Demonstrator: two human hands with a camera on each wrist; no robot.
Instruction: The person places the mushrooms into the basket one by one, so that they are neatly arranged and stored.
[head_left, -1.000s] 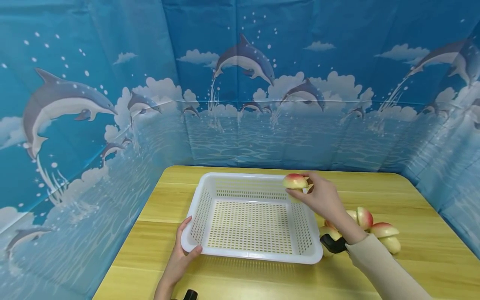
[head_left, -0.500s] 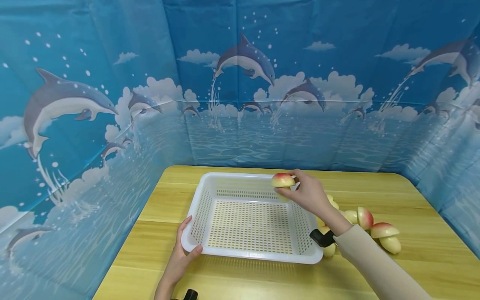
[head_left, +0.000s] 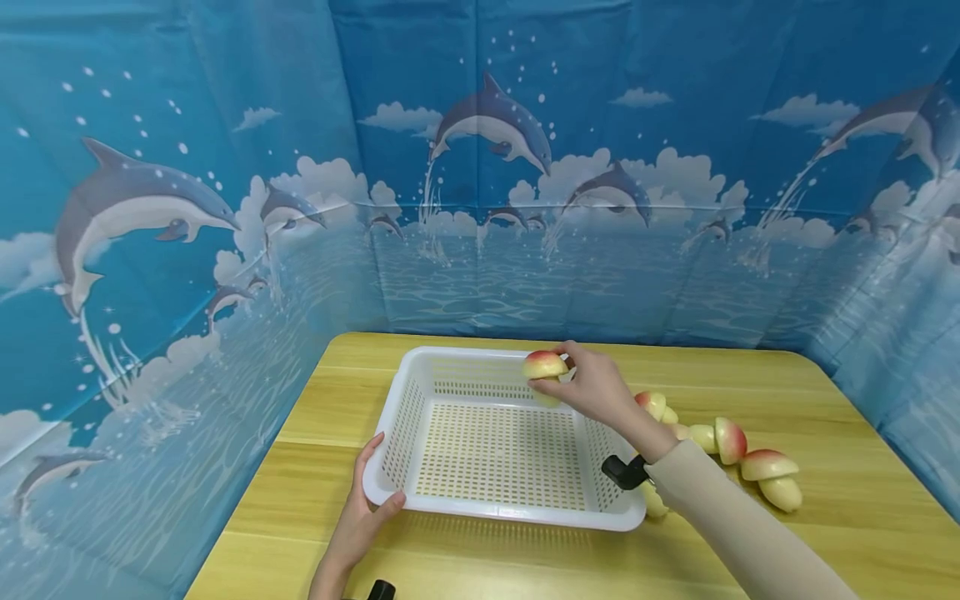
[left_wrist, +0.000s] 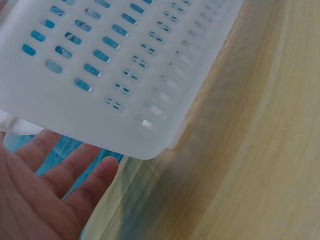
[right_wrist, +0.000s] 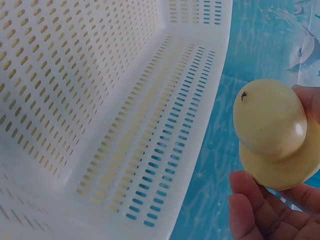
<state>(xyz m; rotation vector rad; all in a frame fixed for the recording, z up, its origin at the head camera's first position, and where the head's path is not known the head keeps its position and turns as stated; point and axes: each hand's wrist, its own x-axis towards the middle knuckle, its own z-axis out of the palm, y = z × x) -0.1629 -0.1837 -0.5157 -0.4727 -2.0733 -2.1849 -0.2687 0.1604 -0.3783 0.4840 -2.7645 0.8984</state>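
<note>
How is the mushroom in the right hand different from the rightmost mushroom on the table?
The held mushroom is raised in the right hand; the rightmost mushroom lies on the table. In the head view, the held mushroom's stem sits below its cap; the rightmost mushroom's stem slants to the lower right. Both have red-and-yellow caps.

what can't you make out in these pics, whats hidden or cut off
- Exact count of the loose mushrooms: head view, partly covered by the right forearm and sleeve.
- Red top of the held mushroom: right wrist view, turned away behind its own underside; the right edge crops the cap.
- Some of the left hand: head view, hidden by the basket.
- Whole basket: both wrist views, cropped by the picture edges.
</note>
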